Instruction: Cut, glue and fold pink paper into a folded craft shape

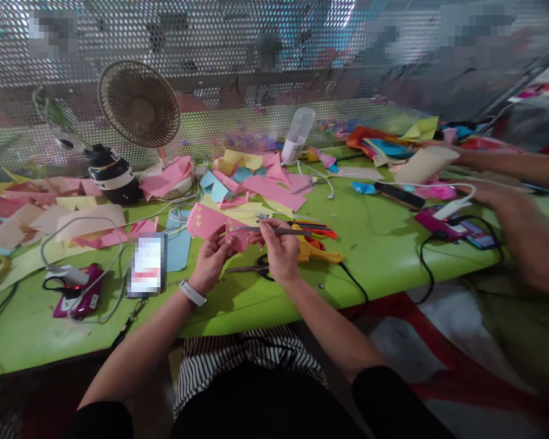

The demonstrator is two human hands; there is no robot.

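Between thumb and fingers, my left hand (pixel 215 259) pinches a pink paper piece (pixel 204 221) with small yellowish marks on it. My right hand (pixel 281 247) is closed around slim metal tweezers (pixel 244 229), whose tips point left and touch or nearly touch the paper. Both hands are close together above the green table (pixel 370 238). Just right of my right hand lies a yellow glue gun (pixel 318 251) with a black cord. Below the hands, scissors (pixel 249 268) with dark handles rest on the table, partly hidden by my right hand.
Coloured paper scraps (pixel 274 189) cover the table's back and left. A phone (pixel 147 265), a purple power strip (pixel 88 291) and cables lie left. Behind stand a fan (pixel 139 107), a black bottle (pixel 112 174) and a clear bottle (pixel 297 137). Another person's arms (pixel 526 213) reach in from the right.
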